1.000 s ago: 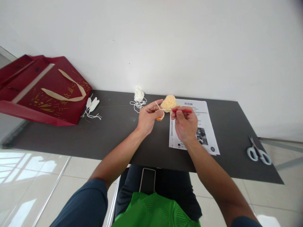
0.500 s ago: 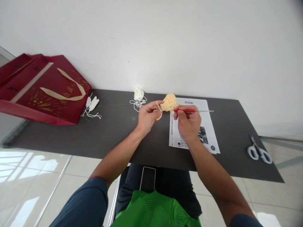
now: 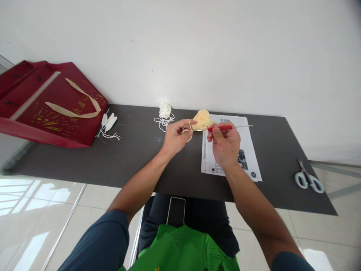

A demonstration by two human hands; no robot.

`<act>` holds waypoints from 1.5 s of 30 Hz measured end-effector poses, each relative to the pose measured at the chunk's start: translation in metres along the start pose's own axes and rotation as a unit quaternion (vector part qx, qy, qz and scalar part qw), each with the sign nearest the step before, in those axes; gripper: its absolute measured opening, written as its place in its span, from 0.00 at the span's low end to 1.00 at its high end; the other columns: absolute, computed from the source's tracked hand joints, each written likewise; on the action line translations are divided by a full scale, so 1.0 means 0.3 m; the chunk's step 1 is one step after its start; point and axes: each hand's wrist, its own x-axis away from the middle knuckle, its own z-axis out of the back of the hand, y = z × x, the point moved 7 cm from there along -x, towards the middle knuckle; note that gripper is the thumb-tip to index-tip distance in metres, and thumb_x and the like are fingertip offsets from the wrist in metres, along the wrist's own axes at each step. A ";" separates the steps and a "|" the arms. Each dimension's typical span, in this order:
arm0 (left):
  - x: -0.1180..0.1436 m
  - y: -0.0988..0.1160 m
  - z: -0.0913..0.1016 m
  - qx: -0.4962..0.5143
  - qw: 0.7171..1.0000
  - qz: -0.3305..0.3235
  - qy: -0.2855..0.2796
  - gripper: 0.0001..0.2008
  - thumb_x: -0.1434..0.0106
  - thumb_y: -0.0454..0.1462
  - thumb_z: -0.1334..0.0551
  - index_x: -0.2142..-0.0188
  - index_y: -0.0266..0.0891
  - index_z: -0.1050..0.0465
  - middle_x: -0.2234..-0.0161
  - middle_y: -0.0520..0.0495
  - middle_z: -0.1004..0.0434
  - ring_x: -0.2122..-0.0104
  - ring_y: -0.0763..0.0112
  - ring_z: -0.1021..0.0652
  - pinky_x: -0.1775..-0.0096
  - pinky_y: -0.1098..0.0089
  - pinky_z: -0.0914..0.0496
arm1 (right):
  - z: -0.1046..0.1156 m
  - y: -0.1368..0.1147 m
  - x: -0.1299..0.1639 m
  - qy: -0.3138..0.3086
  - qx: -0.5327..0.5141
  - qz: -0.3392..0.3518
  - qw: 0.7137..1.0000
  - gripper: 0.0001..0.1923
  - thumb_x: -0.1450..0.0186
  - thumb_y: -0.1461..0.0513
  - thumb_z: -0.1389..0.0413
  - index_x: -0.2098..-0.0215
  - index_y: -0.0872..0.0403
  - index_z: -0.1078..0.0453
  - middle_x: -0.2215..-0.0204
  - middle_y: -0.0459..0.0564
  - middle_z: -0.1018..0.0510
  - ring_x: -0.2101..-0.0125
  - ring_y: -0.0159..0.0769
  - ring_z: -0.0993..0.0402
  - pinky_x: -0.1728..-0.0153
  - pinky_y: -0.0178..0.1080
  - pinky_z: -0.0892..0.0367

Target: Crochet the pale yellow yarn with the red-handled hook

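Two bare hands work above a dark grey worktop (image 3: 135, 158): the right hand (image 3: 225, 145) pinches a red-handled metal crochet hook (image 3: 222, 127), held level, its tip meeting a loop of pale peach yarn wound around the fingers of the closed left hand (image 3: 175, 136). A peach yarn ball (image 3: 202, 119) sits just behind, on a printed paper sheet (image 3: 248, 150). White yarn (image 3: 164, 111), a dark red gift bag (image 3: 53, 103) and white-handled scissors (image 3: 308, 180) lie farther out.

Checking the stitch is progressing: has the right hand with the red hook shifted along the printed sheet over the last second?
Yes. The right hand with the red crochet hook has slid rightward and slightly toward the wall across the printed sheet.
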 end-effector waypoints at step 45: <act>0.018 -0.035 -0.014 -0.017 0.998 0.026 0.059 0.23 0.47 0.32 0.32 0.50 0.39 0.20 0.72 0.55 0.26 0.75 0.78 0.27 0.70 0.74 0.31 | -0.059 0.092 0.052 0.015 -0.096 -0.132 0.986 0.11 0.39 0.55 0.31 0.65 0.50 0.26 0.69 0.42 0.16 0.72 0.27 0.21 0.66 0.34 0.20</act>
